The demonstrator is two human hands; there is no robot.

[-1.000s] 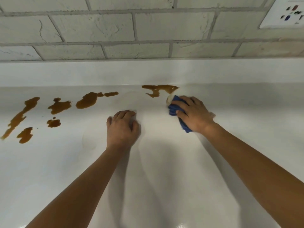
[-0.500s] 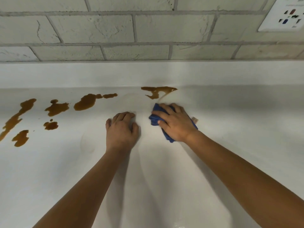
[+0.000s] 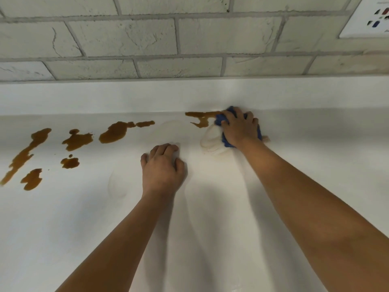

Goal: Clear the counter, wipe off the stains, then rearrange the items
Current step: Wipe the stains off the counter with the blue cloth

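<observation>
Counter (image 3: 63,239): white, fills the lower frame; no containers in view, so no contents to record.

Brown stains, left to centre: long streak (image 3: 25,157) at far left; small blot (image 3: 31,179) below it; splash (image 3: 76,140) with a lesser spot (image 3: 70,162) under it; large patch (image 3: 117,131) left of centre. All unwiped.

Left hand (image 3: 163,167): centre frame, knuckles up, fingers curled under against the counter, holding nothing; probably a brace for the reach.

Back-edge stain (image 3: 200,119): upper centre, its right end meeting the cloth.

Blue cloth (image 3: 221,119): bunched, pressed on the counter at the wall's foot.

Right hand (image 3: 240,127): fingers curled over the cloth, gripping it, placed to scrub that stain.

Tiled wall (image 3: 126,39): upper frame. Socket plate (image 3: 370,17): upper right corner.
</observation>
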